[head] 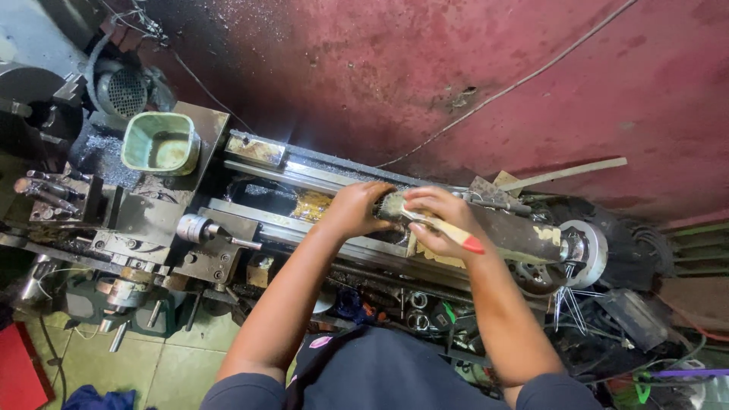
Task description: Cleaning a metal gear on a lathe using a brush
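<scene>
Lathe bed rails: bare metal, bright and smooth, chips scattered. Tailstock: dull dark metal, paint flaking yellow. Brush: pale wooden handle, glossy red tip, matted bristles. Tub: green plastic, grimy. Wall: rough, matt maroon, stained.

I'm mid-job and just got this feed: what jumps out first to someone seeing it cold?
Both hands meet at the middle of a grimy lathe bed: the right hand holds a paintbrush with a red-tipped wooden handle, its bristles at the tailstock, and the left hand rests beside them. A green plastic tub sits upper left on the machine, against a dark red wall.
</scene>
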